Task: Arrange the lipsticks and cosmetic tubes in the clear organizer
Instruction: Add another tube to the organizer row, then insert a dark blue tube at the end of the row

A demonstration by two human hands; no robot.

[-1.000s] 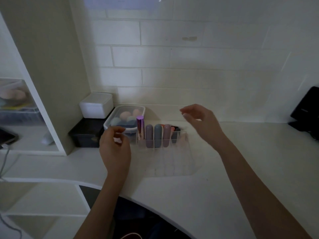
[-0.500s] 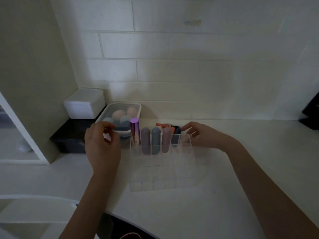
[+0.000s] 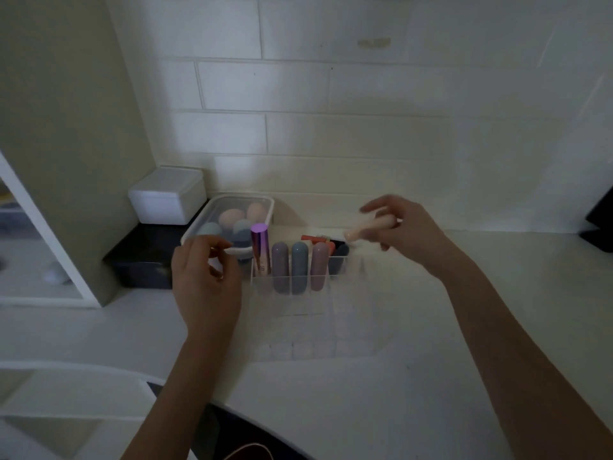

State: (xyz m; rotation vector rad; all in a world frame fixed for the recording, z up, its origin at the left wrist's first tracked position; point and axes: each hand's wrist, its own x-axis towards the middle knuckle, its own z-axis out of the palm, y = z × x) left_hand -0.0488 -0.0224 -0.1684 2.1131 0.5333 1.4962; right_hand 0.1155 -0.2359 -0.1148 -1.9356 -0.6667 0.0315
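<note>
A clear organizer [image 3: 318, 313] with many small compartments stands on the white counter. Its back row holds a shiny purple tube [image 3: 260, 252], a mauve lipstick [image 3: 280, 270], a grey-blue lipstick [image 3: 299, 268], a pink lipstick [image 3: 319, 267] and a dark one [image 3: 339, 260]. Behind the organizer lie a red tube [image 3: 311, 239] and other small items. My right hand [image 3: 408, 232] holds a pale peach tube [image 3: 368, 229] sideways above the organizer's back right corner. My left hand [image 3: 205, 277] hovers left of the organizer, fingers loosely curled with nothing in them.
A lidded clear box of makeup sponges [image 3: 232, 220] sits behind left of the organizer. A white box [image 3: 167, 199] rests on a black box [image 3: 139, 260] against a cabinet side [image 3: 66, 144]. A dark object [image 3: 600, 224] is at the right edge. Tiled wall behind.
My right hand reached down behind the organizer and has come up holding the peach tube. My left hand stayed beside the organizer.
</note>
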